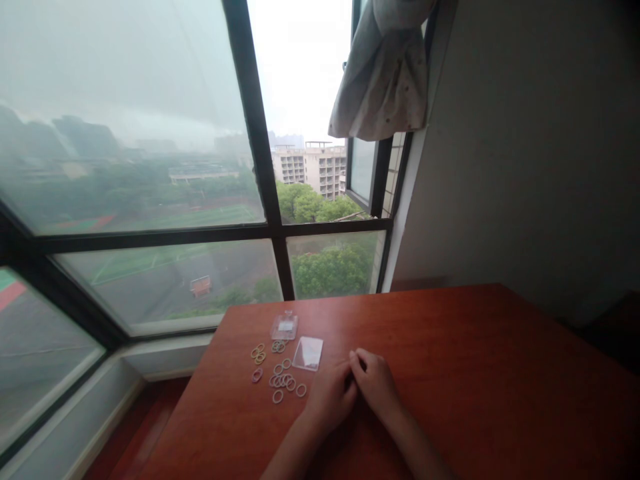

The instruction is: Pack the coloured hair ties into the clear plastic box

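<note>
My left hand (334, 393) and my right hand (374, 380) meet above the wooden table, fingertips together. The fingers of both are curled in; whatever they may pinch is hidden. Left of my left hand lies a loose group of pale rings (283, 381) that look like hair ties, some overlapping. Beyond them are yellowish rings (259, 353), a pinkish ring-shaped band (257, 375) and a small cluster of grey-green rings (279, 347). A shallow clear plastic lid or tray (308, 353) lies close to my left hand. Behind it sits a clear plastic box (284, 327).
The reddish-brown table (460, 373) reaches to the window (150, 167), its left edge dropping to the floor. A window pane (364, 167) stands open at the right, below a knotted curtain (385, 80). A plain wall (525, 167) rises on the right.
</note>
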The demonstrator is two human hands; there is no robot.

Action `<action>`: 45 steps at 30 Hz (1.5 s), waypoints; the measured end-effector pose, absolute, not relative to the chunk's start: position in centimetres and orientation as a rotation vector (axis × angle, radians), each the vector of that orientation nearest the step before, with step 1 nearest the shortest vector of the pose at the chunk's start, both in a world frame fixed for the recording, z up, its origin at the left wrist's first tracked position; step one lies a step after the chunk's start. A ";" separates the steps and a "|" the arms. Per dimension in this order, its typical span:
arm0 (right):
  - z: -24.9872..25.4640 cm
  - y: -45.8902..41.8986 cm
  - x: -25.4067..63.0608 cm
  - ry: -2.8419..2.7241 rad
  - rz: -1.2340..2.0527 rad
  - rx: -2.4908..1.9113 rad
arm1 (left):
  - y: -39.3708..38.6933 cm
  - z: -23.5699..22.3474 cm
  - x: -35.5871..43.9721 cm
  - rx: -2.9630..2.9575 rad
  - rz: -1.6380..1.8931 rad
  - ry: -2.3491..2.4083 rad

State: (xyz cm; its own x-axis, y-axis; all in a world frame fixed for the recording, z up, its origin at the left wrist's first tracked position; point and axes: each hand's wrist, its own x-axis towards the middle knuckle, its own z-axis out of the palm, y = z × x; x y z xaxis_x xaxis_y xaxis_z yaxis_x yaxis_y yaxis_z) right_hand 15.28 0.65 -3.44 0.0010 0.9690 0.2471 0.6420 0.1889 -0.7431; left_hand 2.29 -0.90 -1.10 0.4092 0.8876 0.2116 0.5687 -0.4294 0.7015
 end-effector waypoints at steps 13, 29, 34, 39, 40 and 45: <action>-3.4 0.7 15.3 -1.733 0.546 -1.545 | -0.9 -1.3 2.3 2.141 0.800 1.243; -3.5 0.7 15.3 -1.750 0.510 -1.529 | -0.9 -1.2 2.3 2.137 0.788 1.223; -3.3 0.5 15.3 -1.738 0.521 -1.534 | -0.9 -1.2 2.2 2.149 0.785 1.226; -3.1 0.4 15.3 -1.732 0.559 -1.515 | -0.9 -1.5 2.3 2.174 0.777 1.243; -3.2 0.4 15.4 -1.728 0.566 -1.512 | -1.0 -1.5 2.4 2.186 0.771 1.246; -3.4 0.4 15.2 -1.762 0.588 -1.558 | -1.2 0.2 1.9 2.296 0.700 1.397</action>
